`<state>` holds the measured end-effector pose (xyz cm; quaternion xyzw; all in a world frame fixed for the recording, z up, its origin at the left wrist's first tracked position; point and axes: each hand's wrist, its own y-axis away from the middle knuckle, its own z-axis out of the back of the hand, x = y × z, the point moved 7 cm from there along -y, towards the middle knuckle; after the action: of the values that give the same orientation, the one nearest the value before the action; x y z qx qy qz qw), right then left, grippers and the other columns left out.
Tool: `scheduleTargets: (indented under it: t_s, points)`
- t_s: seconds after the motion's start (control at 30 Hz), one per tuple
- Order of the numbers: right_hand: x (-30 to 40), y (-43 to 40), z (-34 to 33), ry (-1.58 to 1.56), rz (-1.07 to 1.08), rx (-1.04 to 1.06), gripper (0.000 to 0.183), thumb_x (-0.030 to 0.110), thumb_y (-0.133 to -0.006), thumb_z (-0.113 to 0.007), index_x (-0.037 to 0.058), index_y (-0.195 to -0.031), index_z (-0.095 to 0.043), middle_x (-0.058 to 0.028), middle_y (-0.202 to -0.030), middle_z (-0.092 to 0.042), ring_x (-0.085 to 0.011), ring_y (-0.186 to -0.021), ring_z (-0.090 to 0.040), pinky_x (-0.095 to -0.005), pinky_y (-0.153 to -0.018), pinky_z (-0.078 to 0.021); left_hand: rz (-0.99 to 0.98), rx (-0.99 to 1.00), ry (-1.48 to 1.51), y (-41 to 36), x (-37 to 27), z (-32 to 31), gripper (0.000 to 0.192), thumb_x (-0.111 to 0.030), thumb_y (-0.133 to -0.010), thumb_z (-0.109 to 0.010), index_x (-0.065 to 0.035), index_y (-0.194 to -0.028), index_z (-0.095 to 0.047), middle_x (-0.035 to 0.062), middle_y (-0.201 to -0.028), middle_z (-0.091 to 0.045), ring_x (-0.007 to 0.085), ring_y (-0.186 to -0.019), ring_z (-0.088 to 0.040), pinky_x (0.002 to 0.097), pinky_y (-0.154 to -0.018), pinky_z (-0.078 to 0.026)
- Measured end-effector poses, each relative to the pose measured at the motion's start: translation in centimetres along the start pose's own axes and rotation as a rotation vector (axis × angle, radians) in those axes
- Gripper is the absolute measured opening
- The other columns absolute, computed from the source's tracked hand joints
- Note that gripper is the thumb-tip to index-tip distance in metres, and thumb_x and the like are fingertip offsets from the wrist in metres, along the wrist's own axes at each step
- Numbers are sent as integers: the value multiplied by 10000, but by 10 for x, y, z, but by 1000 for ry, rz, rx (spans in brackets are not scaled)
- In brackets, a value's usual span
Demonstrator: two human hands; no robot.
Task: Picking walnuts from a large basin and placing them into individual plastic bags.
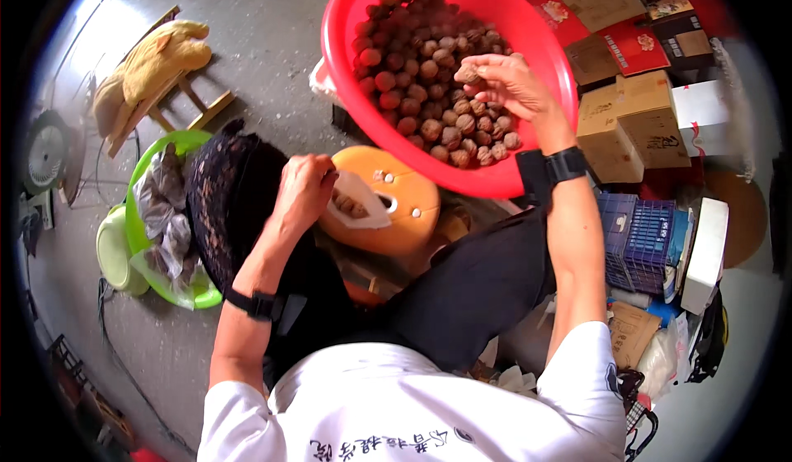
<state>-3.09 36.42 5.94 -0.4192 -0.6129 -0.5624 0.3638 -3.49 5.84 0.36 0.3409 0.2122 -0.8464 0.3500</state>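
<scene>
My right hand [508,84] pinches a walnut [469,74] above a large red plastic basin [337,72]. Whole walnuts [427,69] in their shells fill much of the basin. With my left hand [303,183] I grip the edge of a small whitish bag [371,205], and several brown pieces, perhaps walnuts, show in its mouth. The bag rests over a round orange stool [405,230] with a hole in its top. Small pale bits lie on the stool. My left fingertips are partly hidden.
Left of my knee stands a green basin [139,177] with filled plastic bags [164,214]. Beyond it is a wooden chair [207,110] with a yellow plush cover [158,60]. Cardboard boxes [646,118] and a blue plastic basket [643,245] crowd the right side. A fan [48,152] stands far left.
</scene>
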Motion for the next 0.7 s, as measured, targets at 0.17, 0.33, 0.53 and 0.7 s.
scheduleTargets:
  t_s: [0.17,0.33,0.53,0.7]
  points:
    - [44,51,-99,368,147,22,264,222,-803,-644,30,-980,-605,-18,-849,-633,-56,-725,-578,-185,-622,-476,-54,-45,-15,-6,-4,6,92,-77,-687,-616,13,-694,-602,208,-648,-563,376,-658,-573,419,-585,-463]
    - [32,73,-180,578,455,151,210,142,-763,-650,-1,-914,-624,-53,-777,-619,-118,-704,-586,-234,-663,-470,-63,-34,-18,-6,-6,4,67,-52,-682,-592,13,-692,-604,205,-648,-566,375,-660,-577,419,-592,-465]
    - [18,73,-193,909,665,77,167,103,-730,-639,-14,-849,-625,-154,-822,-623,-275,-763,-620,-329,-700,-489,-79,-24,-39,-7,-8,4,62,-47,-677,-584,6,-702,-605,207,-654,-564,375,-667,-577,410,-589,-465]
    - [36,77,-162,846,641,-34,125,55,-756,-622,-3,-867,-627,-95,-775,-616,-176,-699,-606,-278,-624,-469,-106,-30,-117,-10,-9,2,47,-41,-658,-587,-4,-686,-593,200,-649,-558,371,-664,-571,407,-586,-459]
